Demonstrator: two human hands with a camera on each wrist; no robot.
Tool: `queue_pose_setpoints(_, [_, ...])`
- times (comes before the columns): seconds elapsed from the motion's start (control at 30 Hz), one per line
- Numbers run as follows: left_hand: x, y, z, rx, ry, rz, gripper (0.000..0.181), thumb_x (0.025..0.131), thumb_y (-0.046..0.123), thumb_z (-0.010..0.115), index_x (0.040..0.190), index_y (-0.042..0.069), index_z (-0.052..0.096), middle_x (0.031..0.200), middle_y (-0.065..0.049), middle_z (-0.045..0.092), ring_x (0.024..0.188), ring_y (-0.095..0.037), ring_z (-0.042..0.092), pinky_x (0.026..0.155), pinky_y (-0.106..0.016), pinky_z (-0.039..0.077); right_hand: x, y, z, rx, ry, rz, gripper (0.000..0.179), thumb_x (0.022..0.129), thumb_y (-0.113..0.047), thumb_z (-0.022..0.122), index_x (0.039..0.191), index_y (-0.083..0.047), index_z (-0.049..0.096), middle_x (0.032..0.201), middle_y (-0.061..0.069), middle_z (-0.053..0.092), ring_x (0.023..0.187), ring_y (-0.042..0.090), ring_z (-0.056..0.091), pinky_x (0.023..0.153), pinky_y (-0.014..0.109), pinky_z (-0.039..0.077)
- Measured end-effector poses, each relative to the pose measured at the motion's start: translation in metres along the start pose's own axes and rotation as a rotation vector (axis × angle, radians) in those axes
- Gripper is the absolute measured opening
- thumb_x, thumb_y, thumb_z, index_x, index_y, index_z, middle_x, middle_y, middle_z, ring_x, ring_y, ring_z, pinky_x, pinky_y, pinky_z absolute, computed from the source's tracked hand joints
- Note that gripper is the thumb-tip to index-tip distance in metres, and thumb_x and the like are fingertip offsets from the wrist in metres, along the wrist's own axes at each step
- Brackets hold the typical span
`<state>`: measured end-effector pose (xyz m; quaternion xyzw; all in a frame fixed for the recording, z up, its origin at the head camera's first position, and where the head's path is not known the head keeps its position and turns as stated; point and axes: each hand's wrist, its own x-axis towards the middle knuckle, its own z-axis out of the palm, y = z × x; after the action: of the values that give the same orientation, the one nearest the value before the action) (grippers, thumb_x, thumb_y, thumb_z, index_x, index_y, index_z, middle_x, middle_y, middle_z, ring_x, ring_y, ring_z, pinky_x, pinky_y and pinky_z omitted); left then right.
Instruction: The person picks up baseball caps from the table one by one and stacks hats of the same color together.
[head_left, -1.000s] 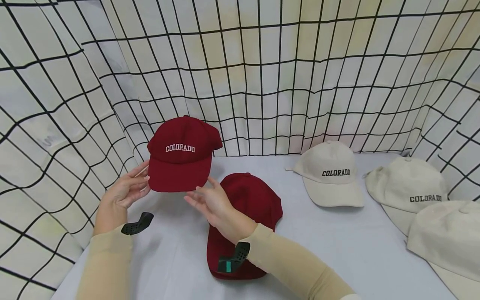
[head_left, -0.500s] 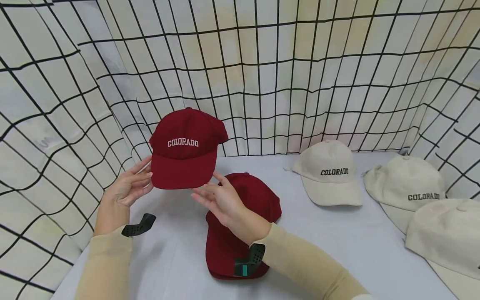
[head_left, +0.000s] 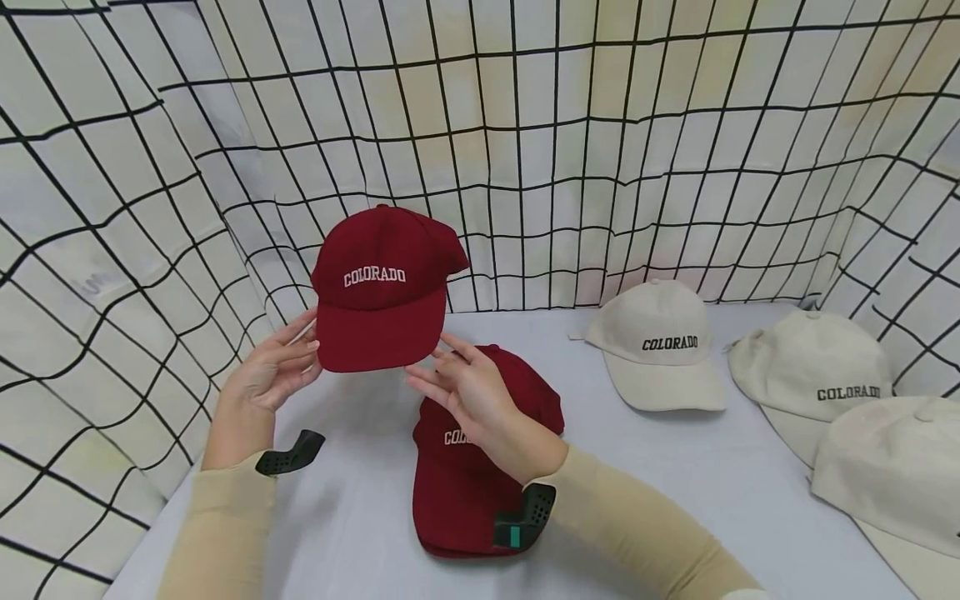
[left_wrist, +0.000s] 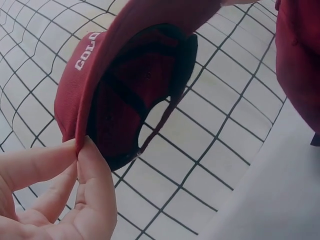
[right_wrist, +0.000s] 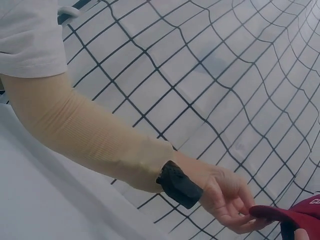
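A dark red baseball cap (head_left: 381,287) with white COLORADO lettering is held up in the air, brim toward me. My left hand (head_left: 279,362) pinches the left edge of its brim between thumb and finger, plain in the left wrist view, where the cap's hollow inside (left_wrist: 135,95) shows. At the brim's other corner, my right hand (head_left: 472,387) holds the edge with its fingertips. A second red cap (head_left: 450,500) lies on the table below, partly covered by my right hand and wrist. In the right wrist view, the left hand (right_wrist: 227,200) grips the brim.
Several cream COLORADO caps sit at the right: one cap (head_left: 660,350) toward the back, another cap (head_left: 810,375) beside it, and a cap (head_left: 892,475) cut off by the frame. A black grid net (head_left: 525,167) over white sheeting walls the white table (head_left: 637,492).
Both hands have raised the red cap slightly and carried it to the right. More of the lower red cap's lettering now shows beside the right hand.
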<state>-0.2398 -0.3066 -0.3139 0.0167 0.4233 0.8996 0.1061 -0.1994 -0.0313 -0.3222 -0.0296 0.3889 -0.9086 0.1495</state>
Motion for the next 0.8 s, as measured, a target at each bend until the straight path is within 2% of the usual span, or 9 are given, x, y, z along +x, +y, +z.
queue_pose_setpoints(0.17, [0.003,-0.005,0.008,-0.026,0.015,0.0,0.043,0.09,-0.015,0.045,0.119,0.012,0.062,0.11,-0.008,0.057,0.093,-0.021,0.061,0.071,-0.032,0.052,0.002,-0.01,-0.006,-0.03,0.002,-0.039,0.043,0.094,0.001,0.047,0.136,-0.004,0.041,0.129,0.016,0.047,0.1,0.032,0.061,0.08,0.037,0.05])
queue_pose_setpoints(0.37, [0.006,-0.011,0.019,-0.037,-0.02,0.015,0.044,0.09,-0.014,0.046,0.123,0.011,0.058,0.111,-0.009,0.056,0.092,-0.021,0.061,0.071,-0.032,0.052,0.004,-0.022,-0.012,-0.062,0.019,-0.06,0.038,0.093,-0.002,0.053,0.131,-0.003,0.047,0.12,0.017,0.056,0.09,0.027,0.065,0.08,0.036,0.05])
queue_pose_setpoints(0.8, [0.009,-0.026,0.034,-0.027,-0.043,0.026,0.043,0.091,-0.014,0.043,0.119,0.013,0.06,0.109,-0.007,0.055,0.089,-0.02,0.062,0.068,-0.032,0.053,0.005,-0.035,-0.029,-0.123,0.069,-0.082,0.035,0.09,-0.002,0.057,0.125,-0.003,0.05,0.105,0.015,0.06,0.083,0.024,0.067,0.078,0.039,0.051])
